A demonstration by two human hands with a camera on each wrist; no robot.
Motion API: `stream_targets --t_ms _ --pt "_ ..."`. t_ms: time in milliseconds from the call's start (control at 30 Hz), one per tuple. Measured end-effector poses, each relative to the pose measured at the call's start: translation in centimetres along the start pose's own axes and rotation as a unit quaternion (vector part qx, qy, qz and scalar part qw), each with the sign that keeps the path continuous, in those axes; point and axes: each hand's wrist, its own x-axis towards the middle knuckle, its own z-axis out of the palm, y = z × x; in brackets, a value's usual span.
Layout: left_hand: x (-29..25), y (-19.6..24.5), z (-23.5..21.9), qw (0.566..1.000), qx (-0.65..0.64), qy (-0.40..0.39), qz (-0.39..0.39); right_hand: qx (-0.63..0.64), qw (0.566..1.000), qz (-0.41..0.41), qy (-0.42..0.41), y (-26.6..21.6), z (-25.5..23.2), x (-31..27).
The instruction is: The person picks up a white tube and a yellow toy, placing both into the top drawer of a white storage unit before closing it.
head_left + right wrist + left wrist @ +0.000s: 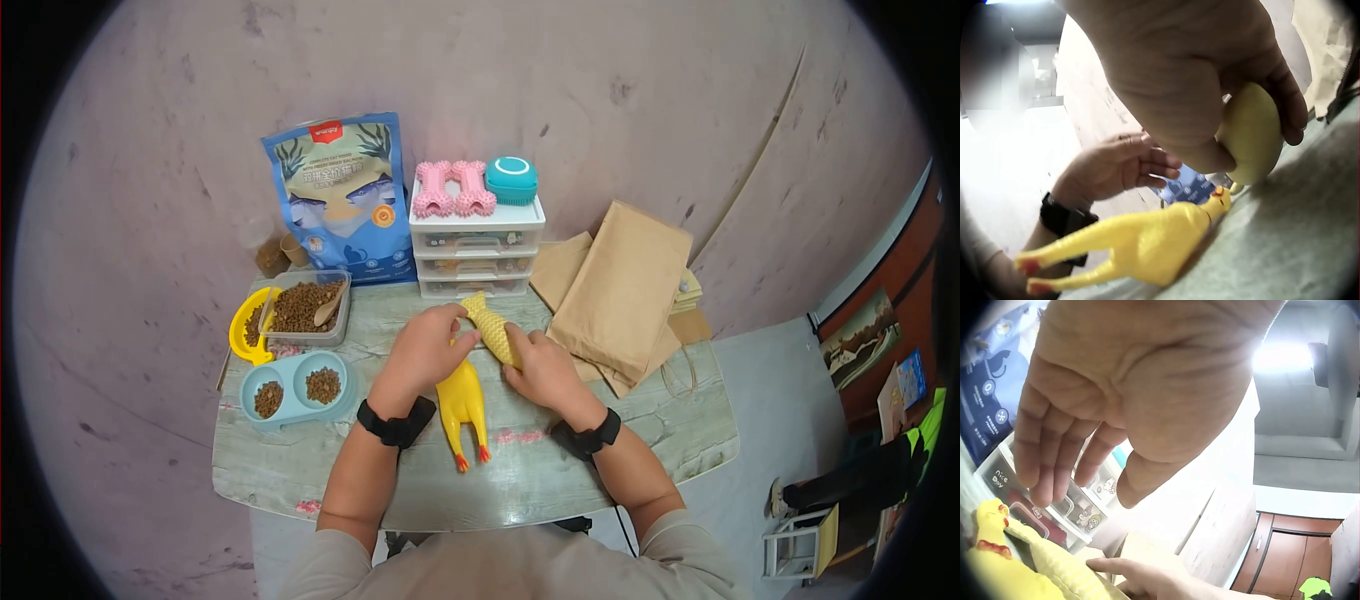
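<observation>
A yellow rubber chicken [462, 398] lies on the table, its red-tipped feet toward the person. Beside its head is a pale-yellow toy [490, 328] with a scaly, knobbly surface and a flared far end. My right hand [548, 372] grips this toy at its near end; in the right wrist view the thumb and fingers close round its rounded end [1254, 131]. Over the chicken's upper part hovers my left hand [420, 350], hiding some of it. In the left wrist view that hand's fingers [1054, 456] are loosely bent, with nothing held in them.
White drawers [478, 265] at the back carry pink bone toys [454, 190] and a teal brush [512, 180]. A blue food bag [345, 205], kibble box [340, 325], yellow bowl [238, 335] and double bowl [298, 385] stand left. Brown paper bags [622, 290] lie right.
</observation>
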Motion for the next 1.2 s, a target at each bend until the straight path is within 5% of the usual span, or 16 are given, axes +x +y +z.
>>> stream_targets --t_ms 133,200,267,300,333,367,467,533,667,1033,1200 --pt "0.1 0.2 0.4 0.991 -0.024 0.070 0.109 0.068 0.993 -0.003 0.095 0.2 -3.4 1.2" --pt "0.0 1.8 -0.2 0.964 0.025 0.109 0.242 0.158 0.984 0.002 0.082 -1.1 -6.8 1.5" --pt "-0.2 3.8 -0.4 0.952 0.061 0.144 0.263 0.249 0.966 0.012 0.071 -1.8 -8.6 1.6" --pt "-0.2 4.2 -0.4 0.936 0.097 0.179 0.286 0.366 0.927 0.083 -0.006 -2.0 -9.1 1.5" --pt "-0.2 4.2 -0.3 0.937 0.097 0.176 0.285 0.475 0.863 0.151 -0.083 -2.1 -9.4 1.6" --pt "-0.1 4.2 -0.2 0.936 0.100 0.179 0.286 0.478 0.861 0.154 -0.083 -2.3 -9.6 1.6" --pt "-0.3 3.8 0.3 0.942 0.106 0.160 0.274 0.480 0.859 0.147 -0.102 -2.8 -9.2 1.6" --pt "-0.5 3.5 0.4 0.949 0.113 0.139 0.260 0.375 0.924 0.051 -0.051 -2.4 -8.2 1.6" --pt "-0.6 3.4 0.6 0.963 0.069 0.092 0.244 0.394 0.918 0.039 -0.032 -1.7 -7.6 1.9" --pt "-0.3 4.0 -0.1 0.963 0.036 0.117 0.241 0.591 0.793 0.140 -0.050 -1.3 -7.6 2.4" --pt "-0.7 3.7 -0.4 0.984 0.036 0.054 0.167 0.643 0.748 0.163 -0.038 -1.6 -7.4 2.5"
